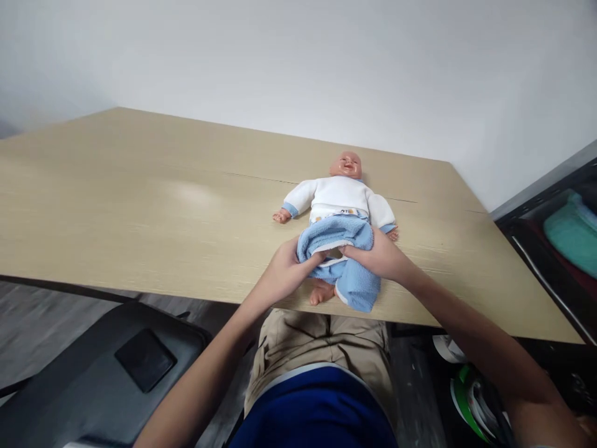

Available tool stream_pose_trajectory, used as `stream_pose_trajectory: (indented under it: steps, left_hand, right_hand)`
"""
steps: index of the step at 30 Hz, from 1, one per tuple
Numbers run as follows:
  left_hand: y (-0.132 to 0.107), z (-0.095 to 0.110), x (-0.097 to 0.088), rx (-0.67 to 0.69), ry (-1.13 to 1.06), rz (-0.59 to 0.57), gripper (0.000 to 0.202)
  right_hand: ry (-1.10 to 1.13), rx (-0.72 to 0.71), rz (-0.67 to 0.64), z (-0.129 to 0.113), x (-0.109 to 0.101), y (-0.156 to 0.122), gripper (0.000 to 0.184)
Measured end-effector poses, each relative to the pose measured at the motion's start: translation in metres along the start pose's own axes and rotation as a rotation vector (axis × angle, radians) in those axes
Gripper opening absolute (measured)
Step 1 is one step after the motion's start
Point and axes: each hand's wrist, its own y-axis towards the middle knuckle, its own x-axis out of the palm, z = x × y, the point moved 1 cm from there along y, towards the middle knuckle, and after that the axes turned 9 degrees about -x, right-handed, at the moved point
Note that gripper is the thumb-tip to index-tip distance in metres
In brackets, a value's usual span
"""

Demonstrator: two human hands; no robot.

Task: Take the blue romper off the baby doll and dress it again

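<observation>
Gripping blue pants [362, 283] in fingers of left hand [283, 269], right hand [385, 253]; doll [339, 194] face-up on table [163, 218], head [346, 165] far.

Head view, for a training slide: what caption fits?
Left hand and right hand grip a blue garment at the legs of a doll lying face up on a table.

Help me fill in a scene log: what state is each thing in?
Doll: lying face up on the table.
White top: on the doll, sleeves over its arms.
Blue trousers: bunched, white-edged opening held apart.
Left hand: gripping the trousers.
Right hand: gripping the trousers.
Doll's foot: one bare, uncovered.
Black item: flat on the chair.
</observation>
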Motion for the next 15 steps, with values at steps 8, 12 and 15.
stream_pose_trajectory:
  steps: [8, 12, 15]
  left_hand:
    - [0.022, -0.025, 0.002, 0.01, 0.115, -0.022, 0.052]
    - [0.044, -0.029, -0.001, 0.022, 0.156, -0.021, 0.053]
    - [0.058, -0.026, -0.006, 0.037, 0.213, -0.01, 0.052]
  right_hand:
    - [-0.225, 0.13, 0.028, 0.017, 0.005, 0.008, 0.023]
    - [-0.261, 0.122, 0.038, 0.021, 0.003, 0.02, 0.019]
    - [-0.277, 0.126, 0.052, 0.025, 0.001, 0.032, 0.023]
